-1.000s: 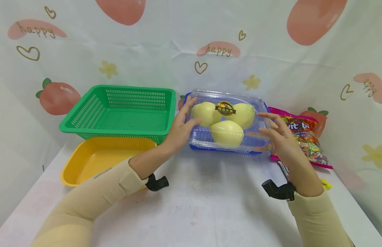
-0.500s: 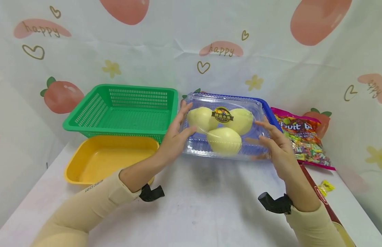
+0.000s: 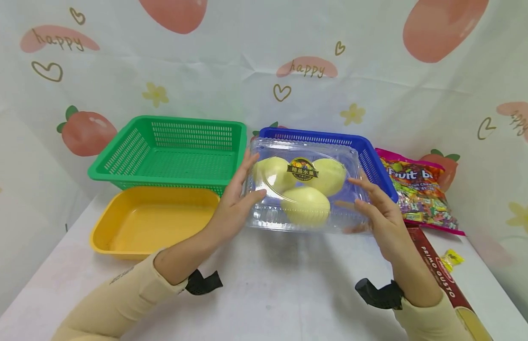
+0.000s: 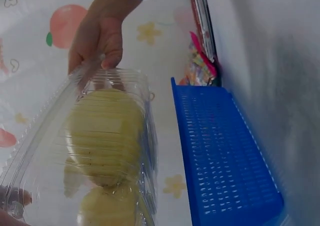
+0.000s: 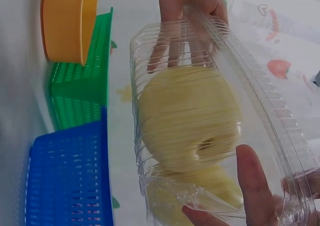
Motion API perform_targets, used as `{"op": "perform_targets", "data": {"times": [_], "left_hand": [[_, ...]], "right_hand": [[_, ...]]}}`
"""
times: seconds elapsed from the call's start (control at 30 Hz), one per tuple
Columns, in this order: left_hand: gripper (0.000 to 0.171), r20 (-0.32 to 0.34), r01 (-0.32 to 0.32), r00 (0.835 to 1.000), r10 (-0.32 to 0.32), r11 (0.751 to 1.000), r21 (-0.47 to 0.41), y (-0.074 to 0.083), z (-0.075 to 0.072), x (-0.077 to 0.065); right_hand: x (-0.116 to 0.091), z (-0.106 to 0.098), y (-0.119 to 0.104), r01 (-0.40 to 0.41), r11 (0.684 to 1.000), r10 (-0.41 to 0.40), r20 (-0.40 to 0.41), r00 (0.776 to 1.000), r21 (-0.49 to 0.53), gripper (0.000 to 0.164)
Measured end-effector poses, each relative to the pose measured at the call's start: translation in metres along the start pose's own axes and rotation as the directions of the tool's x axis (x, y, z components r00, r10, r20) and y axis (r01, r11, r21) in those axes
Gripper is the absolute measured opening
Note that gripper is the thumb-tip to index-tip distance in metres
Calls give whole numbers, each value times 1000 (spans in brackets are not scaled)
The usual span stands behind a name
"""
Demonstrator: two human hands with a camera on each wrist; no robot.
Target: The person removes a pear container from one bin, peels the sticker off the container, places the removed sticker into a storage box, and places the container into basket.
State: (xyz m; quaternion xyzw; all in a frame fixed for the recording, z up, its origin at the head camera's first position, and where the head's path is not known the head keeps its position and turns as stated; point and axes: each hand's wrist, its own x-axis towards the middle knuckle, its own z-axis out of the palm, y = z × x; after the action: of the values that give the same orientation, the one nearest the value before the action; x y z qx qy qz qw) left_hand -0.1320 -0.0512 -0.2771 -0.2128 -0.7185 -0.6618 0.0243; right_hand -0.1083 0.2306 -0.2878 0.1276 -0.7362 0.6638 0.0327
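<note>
Clear ribbed plastic box (image 3: 264,217), rounded pale-yellow fruits (image 3: 307,206) inside; left hand (image 3: 233,208), right hand (image 3: 385,220) half-open, gripping its opposite ends.

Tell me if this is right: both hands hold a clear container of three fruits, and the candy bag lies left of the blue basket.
No: the head view shows the candy bag lying right of the blue basket. The left hand and right hand do hold the clear container of three fruits.

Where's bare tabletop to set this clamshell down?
Bare: front-centre table, between left forearm and right forearm, nearer than the clamshell. Crowded: right (candy bag, red box, wrapped candy); left (yellow tray, green basket); back-centre (blue basket).
</note>
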Motion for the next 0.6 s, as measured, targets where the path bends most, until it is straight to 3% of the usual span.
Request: {"op": "perform_targets", "data": {"times": [0.3, 0.6], "left_hand": [[67, 27, 35, 999, -34, 999, -34, -1, -1, -14], [67, 52, 37, 998, -34, 998, -47, -3, -4, -28]], "right_hand": [[-6, 2, 5, -8, 1000, 9, 25, 1000, -29, 33], [-14, 5, 6, 27, 1000, -28, 56, 998, 13, 36]]}}
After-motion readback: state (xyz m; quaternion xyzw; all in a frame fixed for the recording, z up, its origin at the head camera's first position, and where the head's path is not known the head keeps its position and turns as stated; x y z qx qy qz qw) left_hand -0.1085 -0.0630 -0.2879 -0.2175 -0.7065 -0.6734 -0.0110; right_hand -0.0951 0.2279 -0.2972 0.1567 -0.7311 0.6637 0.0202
